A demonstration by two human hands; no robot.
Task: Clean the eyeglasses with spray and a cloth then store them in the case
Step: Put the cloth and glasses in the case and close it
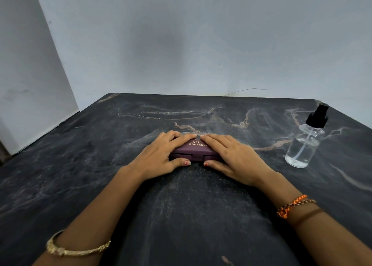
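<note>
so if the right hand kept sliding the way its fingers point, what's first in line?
The left hand: the right hand points up-left across the closed case, fingertips nearly meeting. Whether they already touch is unclear.

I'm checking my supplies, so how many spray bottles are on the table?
1. The clear spray bottle stands upright at the table's far right, apart from both hands. None seems hidden.

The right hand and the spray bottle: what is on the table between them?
Nothing. In the head view, only bare dark table lies between the right hand and the bottle.
</note>
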